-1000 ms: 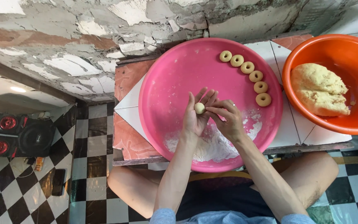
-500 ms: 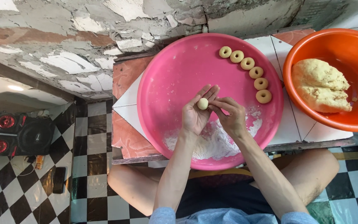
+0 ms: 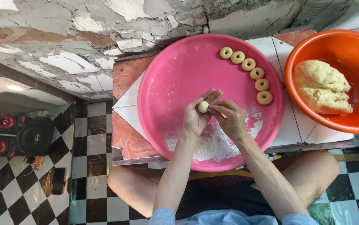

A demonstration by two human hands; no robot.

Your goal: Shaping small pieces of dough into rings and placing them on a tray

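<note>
Dough ball | now cupped in left hand, right hand fingertips pressing it | rounder than earlier, shaping advancing | six rings unchanged on pink tray.

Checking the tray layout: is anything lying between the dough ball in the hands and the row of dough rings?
Nothing visible. The dough ball, held by the left hand and right hand, has only bare pink tray between it and the dough rings.
</note>
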